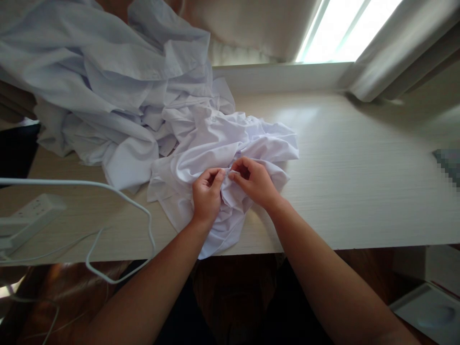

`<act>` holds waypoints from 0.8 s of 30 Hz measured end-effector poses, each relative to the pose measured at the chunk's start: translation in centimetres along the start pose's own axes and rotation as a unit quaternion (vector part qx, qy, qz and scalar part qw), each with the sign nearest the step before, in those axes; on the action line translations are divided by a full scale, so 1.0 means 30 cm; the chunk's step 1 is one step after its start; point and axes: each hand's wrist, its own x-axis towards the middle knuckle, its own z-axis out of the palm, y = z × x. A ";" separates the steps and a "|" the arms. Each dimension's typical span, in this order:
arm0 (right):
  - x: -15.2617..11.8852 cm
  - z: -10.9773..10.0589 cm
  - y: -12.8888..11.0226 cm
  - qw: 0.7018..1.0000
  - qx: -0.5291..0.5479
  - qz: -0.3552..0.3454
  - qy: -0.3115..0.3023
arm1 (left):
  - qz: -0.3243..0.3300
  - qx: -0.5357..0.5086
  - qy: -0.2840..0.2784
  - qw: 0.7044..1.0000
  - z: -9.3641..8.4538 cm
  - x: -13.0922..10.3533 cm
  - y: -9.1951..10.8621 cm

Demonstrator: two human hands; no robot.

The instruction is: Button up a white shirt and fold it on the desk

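Note:
A crumpled white shirt lies across the table near its front edge, and one part of it reaches that edge. My left hand pinches a fold of its cloth between thumb and fingers. Close beside it, my right hand pinches the same stretch of cloth, thumb and forefinger together. The two sets of fingertips almost meet. Whatever small detail lies between them is too fine to make out. Behind and to the left, a large heap of white garments is piled up and touches the shirt.
The pale wood-grain table extends to the right. At the left lies a white power strip, with a white cable looping over the front edge. Grey curtains hang at a bright window. A white box-like object stands below, right.

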 end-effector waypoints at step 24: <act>0.007 -0.030 -0.006 1.000 0.008 -0.023 -0.011 | 0.002 0.003 -0.018 1.000 -0.003 -0.008 -0.003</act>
